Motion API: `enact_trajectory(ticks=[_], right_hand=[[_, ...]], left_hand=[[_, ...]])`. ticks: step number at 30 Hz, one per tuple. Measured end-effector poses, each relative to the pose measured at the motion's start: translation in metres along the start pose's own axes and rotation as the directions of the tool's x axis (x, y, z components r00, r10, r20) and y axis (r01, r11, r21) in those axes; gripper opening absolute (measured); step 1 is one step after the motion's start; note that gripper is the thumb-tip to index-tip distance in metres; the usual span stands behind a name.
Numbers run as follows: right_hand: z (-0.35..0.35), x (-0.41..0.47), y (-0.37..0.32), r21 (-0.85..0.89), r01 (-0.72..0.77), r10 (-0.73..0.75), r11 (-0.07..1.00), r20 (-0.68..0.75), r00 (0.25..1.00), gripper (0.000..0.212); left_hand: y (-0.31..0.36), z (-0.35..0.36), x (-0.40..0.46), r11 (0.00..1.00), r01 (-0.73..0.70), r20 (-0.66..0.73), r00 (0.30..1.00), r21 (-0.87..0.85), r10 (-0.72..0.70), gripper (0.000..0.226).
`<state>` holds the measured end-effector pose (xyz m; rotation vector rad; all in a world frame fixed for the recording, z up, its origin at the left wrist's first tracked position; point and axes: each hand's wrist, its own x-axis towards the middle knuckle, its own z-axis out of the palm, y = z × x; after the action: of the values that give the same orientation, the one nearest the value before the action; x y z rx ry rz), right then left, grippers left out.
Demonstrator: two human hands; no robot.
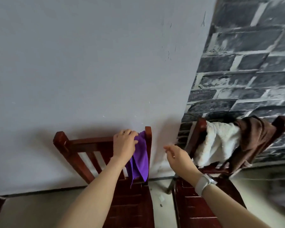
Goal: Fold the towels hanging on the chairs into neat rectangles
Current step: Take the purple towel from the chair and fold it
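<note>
Dark red-brown wooden slat-back chair (76, 146) at about 7 o'clock, hard and glossy, back rail against a plain grey wall (89, 63). Left hand (124, 144) atop that rail, fingers curled into the bunched upper edge of a thin, smooth purple cloth towel (141, 155), long axis hanging straight toward 6 o'clock beside the right post. Right hand (177, 156) just off to 3 o'clock of the towel, loosely spread, holding nothing, apart from the cloth; pale wristband (203, 182) behind it. Left clearly nearer, probably lifting first. Farther toward 3 o'clock, a second wooden chair (202, 127) bearing a fluffy white towel (218, 143) and a limp brown towel (257, 135), before dark brick-pattern wallpaper (245, 63)
</note>
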<state>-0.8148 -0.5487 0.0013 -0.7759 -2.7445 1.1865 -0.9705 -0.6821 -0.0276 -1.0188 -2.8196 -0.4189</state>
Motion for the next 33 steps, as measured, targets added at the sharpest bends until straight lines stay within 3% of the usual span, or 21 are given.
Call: enact_trajectory(ticks=[5, 8, 12, 13, 16, 18, 20, 22, 24, 28, 31, 33], right_hand=[[-0.009, -0.006, 0.0, 0.062, -0.009, 0.013, 0.998, -0.058, 0.998, 0.029], [-0.018, -0.007, -0.015, 0.174, 0.125, -0.1, 0.977, -0.142, 0.985, 0.031], [-0.034, -0.018, -0.053, 0.353, 0.34, -0.328, 0.872, -0.096, 0.94, 0.075], [-0.038, -0.021, -0.061, 0.385, 0.358, -0.35, 0.85, -0.094, 0.932, 0.077], [-0.051, -0.038, -0.073, 0.41, 0.408, -0.397, 0.816, -0.115, 0.91, 0.037], [-0.066, -0.053, -0.064, 0.409, 0.386, -0.437, 0.827, 0.036, 0.899, 0.025], [-0.089, -0.067, -0.046, 0.398, 0.329, -0.43, 0.856, 0.197, 0.881, 0.024], [-0.114, -0.079, -0.028, 0.365, 0.298, -0.4, 0.882, 0.245, 0.883, 0.005], [-0.135, -0.085, -0.012, 0.243, 0.37, -0.411, 0.897, 0.145, 0.9, 0.012], [-0.157, -0.094, 0.014, -0.012, 0.446, -0.439, 0.895, -0.203, 0.875, 0.02], [-0.165, -0.112, 0.042, -0.017, 0.341, -0.315, 0.94, -0.434, 0.844, 0.027], [-0.162, -0.131, 0.066, 0.097, 0.255, -0.163, 0.962, -0.547, 0.821, 0.024]], left_hand=[[-0.003, -0.035, 0.005, 0.92, 0.07, -0.101, 0.988, -0.385, -0.117, 0.015], [0.013, -0.084, 0.001, 0.814, 0.012, -0.214, 0.963, -0.581, -0.167, 0.01], [0.048, -0.151, -0.014, 0.662, -0.051, -0.24, 0.95, -0.748, -0.198, 0.009], [0.056, -0.162, -0.021, 0.644, -0.064, -0.234, 0.955, -0.763, -0.182, 0.011], [0.079, -0.177, -0.045, 0.704, -0.054, -0.206, 0.969, -0.708, -0.133, 0.005], [0.09, -0.176, -0.065, 0.772, -0.02, -0.18, 0.976, -0.635, -0.123, 0.005], [0.101, -0.168, -0.088, 0.814, 0.03, -0.048, 0.996, -0.58, -0.07, 0.011], [0.118, -0.158, -0.11, 0.874, 0.062, 0.097, 0.995, -0.482, -0.018, 0.018], [0.141, -0.152, -0.125, 0.874, 0.08, 0.155, 0.988, -0.48, -0.005, 0.025], [0.195, -0.157, -0.136, 0.829, 0.032, 0.165, 0.984, -0.558, 0.073, 0.033], [0.23, -0.156, -0.141, 0.843, -0.01, 0.263, 0.948, -0.538, 0.179, 0.044], [0.247, -0.148, -0.138, 0.821, 0.034, 0.257, 0.956, -0.569, 0.139, 0.039]])
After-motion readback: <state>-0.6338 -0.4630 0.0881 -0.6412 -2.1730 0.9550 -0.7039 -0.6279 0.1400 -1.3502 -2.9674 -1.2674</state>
